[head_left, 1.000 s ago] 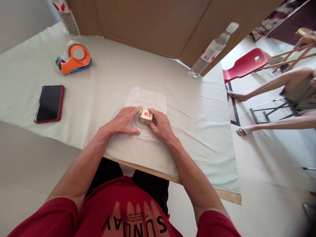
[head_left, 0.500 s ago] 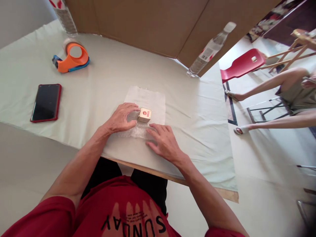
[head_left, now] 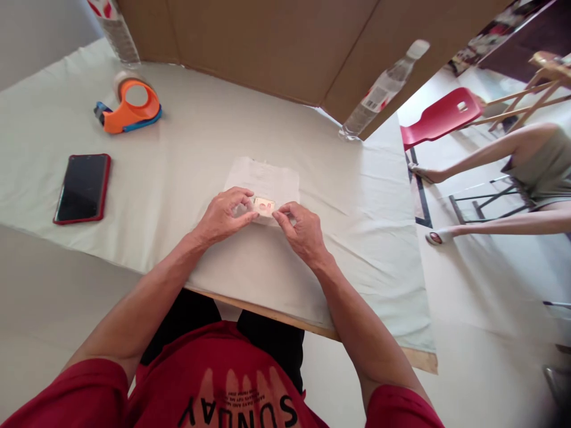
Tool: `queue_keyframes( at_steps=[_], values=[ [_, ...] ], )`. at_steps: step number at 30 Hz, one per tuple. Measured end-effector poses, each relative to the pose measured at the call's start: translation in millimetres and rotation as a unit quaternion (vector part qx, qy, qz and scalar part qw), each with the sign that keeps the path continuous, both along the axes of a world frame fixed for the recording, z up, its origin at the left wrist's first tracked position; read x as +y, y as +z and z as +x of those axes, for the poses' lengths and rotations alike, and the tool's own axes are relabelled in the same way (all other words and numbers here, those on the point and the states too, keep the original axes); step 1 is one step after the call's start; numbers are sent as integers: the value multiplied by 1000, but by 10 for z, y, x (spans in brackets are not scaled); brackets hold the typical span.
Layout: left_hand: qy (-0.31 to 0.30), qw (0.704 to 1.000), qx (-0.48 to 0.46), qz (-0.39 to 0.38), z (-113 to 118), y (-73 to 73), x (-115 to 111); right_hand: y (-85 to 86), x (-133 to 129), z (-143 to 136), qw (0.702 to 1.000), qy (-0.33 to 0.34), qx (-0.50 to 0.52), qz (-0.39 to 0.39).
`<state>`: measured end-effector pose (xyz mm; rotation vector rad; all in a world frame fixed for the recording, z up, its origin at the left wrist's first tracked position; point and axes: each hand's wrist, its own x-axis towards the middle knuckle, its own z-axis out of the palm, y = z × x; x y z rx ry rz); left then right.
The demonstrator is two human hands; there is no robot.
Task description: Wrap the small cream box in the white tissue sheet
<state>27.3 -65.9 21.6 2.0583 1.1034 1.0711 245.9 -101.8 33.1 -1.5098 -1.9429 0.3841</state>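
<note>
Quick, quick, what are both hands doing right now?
Left hand: curved, thumb and finger at the little box's left side; can't tell if gripping.
Right hand: fingertips pinched together at its right side; can't tell on what.

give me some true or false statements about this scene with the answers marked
1. The small box is between the left hand and the right hand. True.
2. The phone is propped upright. False: the phone lies flat.
3. The tape dispenser is farther from the person than the phone. True.
4. The chair is blue. False: the chair is red.
5. The bottle on the right has a white cap. True.
</note>
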Motion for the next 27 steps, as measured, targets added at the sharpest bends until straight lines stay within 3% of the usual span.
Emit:
queue_keyframes(
  at_steps=[7,12,18,27],
  values=[
    [50,989,-68,-118,114,83,-60,78,79,84,995,71,45,-48],
    [41,981,-98,-161,148,70,-3,77,154,76,993,44,105,-35],
    [50,978,-105,-172,165,62,56,-23,272,-58,956,30,260,-131],
    [65,976,-124,-167,193,26,42,-127,210,-143,947,-14,302,-111]
  ],
)
